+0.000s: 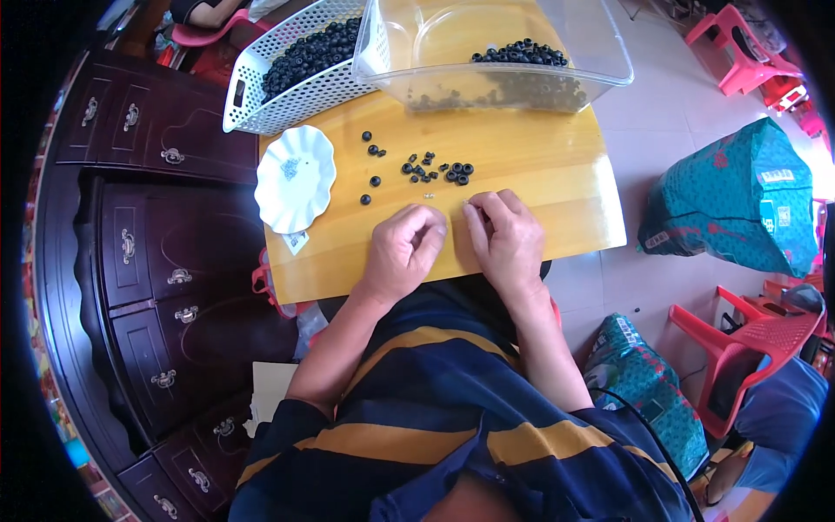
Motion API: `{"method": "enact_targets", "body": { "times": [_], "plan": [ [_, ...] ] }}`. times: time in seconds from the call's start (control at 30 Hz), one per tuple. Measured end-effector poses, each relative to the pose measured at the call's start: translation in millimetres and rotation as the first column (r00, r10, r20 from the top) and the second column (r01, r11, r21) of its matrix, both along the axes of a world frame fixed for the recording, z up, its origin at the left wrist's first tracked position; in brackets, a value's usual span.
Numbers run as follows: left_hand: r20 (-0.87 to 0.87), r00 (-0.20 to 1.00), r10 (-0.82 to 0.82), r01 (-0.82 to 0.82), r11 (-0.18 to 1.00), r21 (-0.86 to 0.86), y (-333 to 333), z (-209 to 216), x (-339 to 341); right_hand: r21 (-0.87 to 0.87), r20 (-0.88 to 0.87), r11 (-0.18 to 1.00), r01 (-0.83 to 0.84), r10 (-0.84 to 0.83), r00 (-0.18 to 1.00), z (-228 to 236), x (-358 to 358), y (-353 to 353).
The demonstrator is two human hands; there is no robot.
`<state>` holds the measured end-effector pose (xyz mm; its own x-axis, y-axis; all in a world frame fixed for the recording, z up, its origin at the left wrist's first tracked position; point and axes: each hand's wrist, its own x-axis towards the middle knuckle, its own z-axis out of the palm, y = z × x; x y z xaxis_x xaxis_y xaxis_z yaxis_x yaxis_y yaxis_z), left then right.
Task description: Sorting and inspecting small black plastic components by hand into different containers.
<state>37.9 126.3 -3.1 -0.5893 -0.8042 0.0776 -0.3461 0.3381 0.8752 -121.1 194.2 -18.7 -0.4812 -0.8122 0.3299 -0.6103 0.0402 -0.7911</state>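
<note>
Clearly at risk first, close to the left edge of the wooden table [570,196]: a scalloped plate [304,196], easy to nudge off with a stray elbow; white, glossy, petal-rimmed, with a small printed card [296,244] just beside it. At the far left corner, a perforated basket [304,111], apparently jutting past the edge and liable to tip from a knock; thin white plastic, pierced all over, with black beads [313,56] heaped inside.

Next, between basket and near edge, scattered loose beads [375,181]; black, smooth and round, so prone to roll off after one brush of a wrist. Above the near edge, the left hand [404,248], fingers curled in toward the thumb; impossible to say whether around anything. Just beyond its fingertips, a tiny pale bit [429,196], easily lost under a sleeve or swept away.

Around the middle of the tabletop, a cluster of ring-like beads [459,174] beside smaller, chunkier black pieces [419,170], easily mixed up in a hurried pick. To the right, the right hand [507,237], thumb and forefinger drawn close together; any grip on something small too hidden to confirm. Along the far edge, toward the right corner, a clear bin [600,80]; rigid see-through plastic, partly filled with more black beads [526,54], likely to scatter after a hard shove.
</note>
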Motion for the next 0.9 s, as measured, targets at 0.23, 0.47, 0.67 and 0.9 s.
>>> {"method": "enact_targets", "body": {
  "times": [0.23,0.47,0.67,0.9],
  "plan": [
    [0.115,0.984,-0.140,0.174,0.901,-0.397,9.9,3.2,-7.7,0.033,-0.083,0.999,0.003,0.000,0.997,2.5,-0.2,0.9],
    [0.089,0.975,-0.206,0.223,0.859,-0.462,12.2,-4.1,-7.4,0.003,0.057,0.999,0.050,-0.050,0.997,-2.7,-4.8,-1.2],
    [0.103,0.973,-0.209,0.232,0.867,-0.440,11.7,-4.4,-5.9,-0.057,0.652,0.990,0.132,-0.064,0.756,-6.4,-11.3,-1.7],
    [0.129,0.974,-0.184,0.223,0.859,-0.461,11.8,-0.6,-6.7,-0.039,0.700,0.996,0.084,-0.032,0.713,-7.5,-16.4,3.1]
  ]
}}
